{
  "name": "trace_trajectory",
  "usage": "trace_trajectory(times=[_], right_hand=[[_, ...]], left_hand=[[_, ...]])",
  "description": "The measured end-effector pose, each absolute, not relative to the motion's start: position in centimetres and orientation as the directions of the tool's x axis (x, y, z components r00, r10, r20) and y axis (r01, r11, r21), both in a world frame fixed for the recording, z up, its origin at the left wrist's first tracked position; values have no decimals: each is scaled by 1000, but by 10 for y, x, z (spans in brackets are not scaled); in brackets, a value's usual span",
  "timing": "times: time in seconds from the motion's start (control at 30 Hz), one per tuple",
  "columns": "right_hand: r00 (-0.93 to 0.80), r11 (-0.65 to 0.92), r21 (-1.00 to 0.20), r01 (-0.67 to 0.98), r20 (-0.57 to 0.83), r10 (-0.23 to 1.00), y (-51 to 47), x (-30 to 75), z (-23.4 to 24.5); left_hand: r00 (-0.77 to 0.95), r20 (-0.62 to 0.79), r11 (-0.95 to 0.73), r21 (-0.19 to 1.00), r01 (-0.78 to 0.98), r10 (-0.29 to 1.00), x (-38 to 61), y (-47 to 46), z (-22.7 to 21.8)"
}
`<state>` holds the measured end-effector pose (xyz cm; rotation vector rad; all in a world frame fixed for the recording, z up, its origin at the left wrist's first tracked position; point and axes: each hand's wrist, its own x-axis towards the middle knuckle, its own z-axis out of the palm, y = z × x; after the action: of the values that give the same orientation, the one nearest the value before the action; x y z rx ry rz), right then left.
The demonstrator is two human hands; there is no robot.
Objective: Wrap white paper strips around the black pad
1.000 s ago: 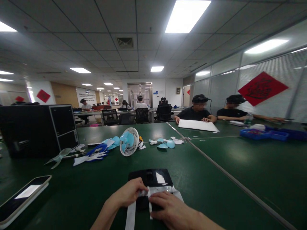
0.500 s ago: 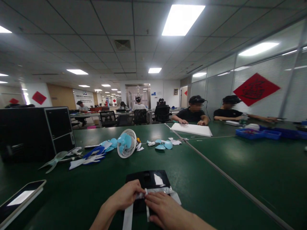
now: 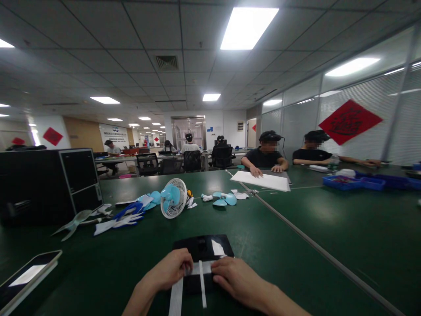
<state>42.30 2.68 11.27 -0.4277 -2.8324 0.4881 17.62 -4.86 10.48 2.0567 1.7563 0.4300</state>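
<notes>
A glossy black flat panel (image 3: 194, 244) lies on the green table in front of me. Across it runs a pale, shiny strip (image 3: 205, 267). A narrow white strip (image 3: 202, 285) crosses this at a right angle and hangs toward me. My left hand (image 3: 173, 268) pinches the left end of the crosswise strip, fingers curled. A wider white ribbed band (image 3: 176, 298) passes beneath that hand to the lower edge of view. My right hand (image 3: 235, 281) rests fairly flat over the strip's right part, fingers stretched out and thumb apart; its palm hides what lies underneath.
Farther back stand a small white-and-blue fan (image 3: 173, 198), blue-and-white gloves (image 3: 123, 217) and loose light-blue fan blades (image 3: 224, 199). A phone-like device (image 3: 28, 274) lies at left near a black computer case (image 3: 49, 184). Across the table a person handles a white board (image 3: 261, 181).
My right hand has slid right along the crosswise strip, uncovering the narrow strip. My left hand has drawn slightly left. The strip's loose right end no longer shows.
</notes>
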Motion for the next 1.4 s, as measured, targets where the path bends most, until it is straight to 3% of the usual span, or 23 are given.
trace_trajectory(times=[0.23, 0.4, 0.73, 0.9, 1.03, 1.2, 1.4], right_hand=[[-912, 899, -349, 265, 212, 351, 35, 425, 111], [-876, 869, -338, 361, 197, 440, 54, 433, 108], [-821, 785, -413, 462, 136, 555, 77, 443, 109], [-816, 805, -422, 418, 215, 536, 76, 443, 112], [-751, 786, -404, 469, 287, 595, 80, 441, 108], [-741, 768, -446, 461, 284, 609, 90, 431, 107], [-780, 783, -449, 430, 252, 573, 103, 402, 110]], left_hand=[[113, -81, -58, 494, 867, 990, 169, -47, 101], [104, -96, -40, 513, 858, 990, 164, -49, 102], [59, -135, 20, 518, 855, 989, 164, -54, 108], [77, -181, 40, 565, 824, 980, 155, -52, 105], [-7, -164, 99, 562, 821, 987, 143, -53, 116], [-169, -62, 179, 425, 887, 984, 118, -44, 132], [-328, -59, 330, 298, 896, 943, 76, -20, 117]])
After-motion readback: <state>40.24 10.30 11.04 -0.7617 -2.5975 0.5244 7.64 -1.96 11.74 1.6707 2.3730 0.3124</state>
